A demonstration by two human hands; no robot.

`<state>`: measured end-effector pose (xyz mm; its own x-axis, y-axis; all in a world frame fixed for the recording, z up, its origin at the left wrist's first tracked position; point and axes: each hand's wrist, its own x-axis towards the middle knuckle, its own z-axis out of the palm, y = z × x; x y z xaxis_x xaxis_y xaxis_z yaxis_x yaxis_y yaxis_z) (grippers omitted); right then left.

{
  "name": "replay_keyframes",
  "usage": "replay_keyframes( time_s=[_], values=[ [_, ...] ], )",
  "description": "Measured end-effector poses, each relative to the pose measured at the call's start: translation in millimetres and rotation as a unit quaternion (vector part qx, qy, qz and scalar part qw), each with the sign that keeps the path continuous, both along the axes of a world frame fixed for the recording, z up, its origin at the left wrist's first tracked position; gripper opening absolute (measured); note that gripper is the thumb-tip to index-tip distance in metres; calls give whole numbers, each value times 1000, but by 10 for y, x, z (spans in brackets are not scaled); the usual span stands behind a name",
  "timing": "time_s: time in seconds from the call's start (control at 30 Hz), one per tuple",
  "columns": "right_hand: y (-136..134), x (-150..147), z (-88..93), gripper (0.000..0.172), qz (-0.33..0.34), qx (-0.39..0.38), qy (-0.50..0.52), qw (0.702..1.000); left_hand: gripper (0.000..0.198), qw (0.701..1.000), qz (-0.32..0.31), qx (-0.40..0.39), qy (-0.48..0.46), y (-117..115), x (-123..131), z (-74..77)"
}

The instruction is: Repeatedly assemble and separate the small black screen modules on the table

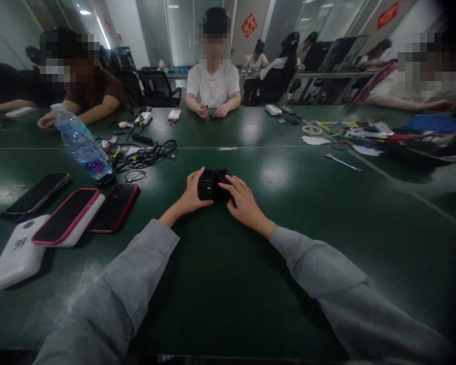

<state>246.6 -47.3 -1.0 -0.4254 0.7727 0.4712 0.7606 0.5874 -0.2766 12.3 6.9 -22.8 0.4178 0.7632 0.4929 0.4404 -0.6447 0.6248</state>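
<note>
At the middle of the green table I see a small black boxy device point(206, 184), its exact kind too dark to make out. It has two parts that meet at an angle, like an opened case. My left hand point(191, 192) is closed round its left side, thumb along the near edge and fingers behind. On the right-hand part, my right hand point(242, 200) rests with curved fingers on top and the thumb low at the near side. The fingers partly hide that right-hand part.
To the left lie a red-edged phone point(116, 208), a dark phone point(36, 195), a pink-rimmed device point(66, 217) and a white power bank point(17, 253). A water bottle point(82, 142) leans behind them near black cables point(148, 154). A wrench point(343, 162) lies right. Another person point(213, 83) sits opposite.
</note>
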Motion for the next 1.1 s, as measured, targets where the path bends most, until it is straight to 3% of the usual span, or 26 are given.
replay_keyframes(
  time_s=[0.27, 0.37, 0.43, 0.53, 0.63, 0.83, 1.1],
  values=[
    [74, 30, 36, 15, -20, 18, 51, 998, 89, 995, 45, -57, -64, -78, 20, 94],
    [104, 68, 12, 28, -30, 10, 115, 993, 80, 989, 13, -112, -92, -56, -43, 110],
    [132, 117, -4, 37, -46, -4, 154, 987, 73, 990, 42, -103, -83, -19, -124, 113],
    [210, 241, -25, 40, -43, -47, 171, 983, 77, 988, 71, -117, -77, 62, -292, 115],
    [327, 398, -57, 42, -22, -78, 151, 985, 78, 979, 60, -168, -96, 151, -465, 117],
    [531, 584, -190, 49, -85, -52, 202, 974, 81, 961, 24, -226, -158, 255, -612, 96],
    [613, 768, -149, 55, -4, -158, 242, 957, 69, 956, -1, -260, -136, 221, -623, 175]
  ],
)
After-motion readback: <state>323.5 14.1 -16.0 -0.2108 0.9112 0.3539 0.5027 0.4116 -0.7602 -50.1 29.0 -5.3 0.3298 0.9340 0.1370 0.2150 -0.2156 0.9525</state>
